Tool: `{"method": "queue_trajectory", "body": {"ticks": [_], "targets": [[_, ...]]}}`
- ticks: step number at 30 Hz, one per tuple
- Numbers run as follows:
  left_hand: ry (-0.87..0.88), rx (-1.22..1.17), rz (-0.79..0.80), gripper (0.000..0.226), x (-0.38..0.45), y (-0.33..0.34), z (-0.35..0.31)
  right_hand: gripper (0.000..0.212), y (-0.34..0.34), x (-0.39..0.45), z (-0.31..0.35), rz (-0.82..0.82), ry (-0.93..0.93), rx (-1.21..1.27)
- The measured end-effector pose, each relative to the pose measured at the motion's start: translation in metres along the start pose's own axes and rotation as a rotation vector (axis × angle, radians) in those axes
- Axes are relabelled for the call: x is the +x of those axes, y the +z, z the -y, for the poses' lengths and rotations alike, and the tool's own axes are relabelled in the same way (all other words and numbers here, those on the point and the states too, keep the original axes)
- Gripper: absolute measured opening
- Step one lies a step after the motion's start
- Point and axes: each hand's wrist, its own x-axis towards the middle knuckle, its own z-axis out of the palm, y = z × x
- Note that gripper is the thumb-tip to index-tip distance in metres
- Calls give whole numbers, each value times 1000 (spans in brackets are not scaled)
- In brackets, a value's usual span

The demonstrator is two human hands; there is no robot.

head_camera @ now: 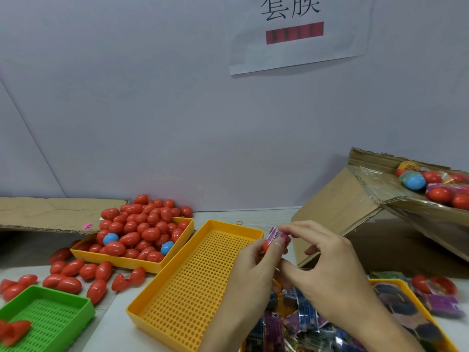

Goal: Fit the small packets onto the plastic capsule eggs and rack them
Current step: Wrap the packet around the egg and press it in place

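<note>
Above the far right corner of the empty yellow tray (162, 295), both hands work on one red egg (266, 246). The left hand (253, 273) pinches the egg between thumb and fingertips, and the right hand (322, 260) pinches the pink packet (280, 235) that sits over the egg's upper end. The packet covers only part of the egg; its lower red end shows bare beside the left thumb.

The tray's perforated floor holds nothing yet, so racking has not begun there. More packets (304, 323) lie heaped in another yellow bin at the near right edge of the table, and bare eggs (142, 229) fill a bin at the far left, with many loose ones (73, 273) spilled on the table around it.

The likeliest slip is the egg itself: it looks smooth and rounded, held only by fingertips, so a hard tug on the packet could squirt it out to roll among the loose ones. The film looks thin, and pulling it unevenly could tear it or leave it crooked. Some eggs on the table lie split open (127, 278), which suggests the halves part easily; squeezing too hard could pop this one apart. Set down carelessly, the egg may topple on the tray floor.
</note>
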Motion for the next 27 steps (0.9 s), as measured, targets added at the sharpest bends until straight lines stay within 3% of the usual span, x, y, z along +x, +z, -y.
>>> {"method": "queue_trajectory", "body": {"ticks": [14, 27], "targets": [[-66, -121, -112, 38, 0, 3, 4, 44, 0, 1, -4, 35, 6, -54], [-53, -196, -71, 40, 1, 4, 1, 43, 3, -1, 0, 21, 25, -9]]}}
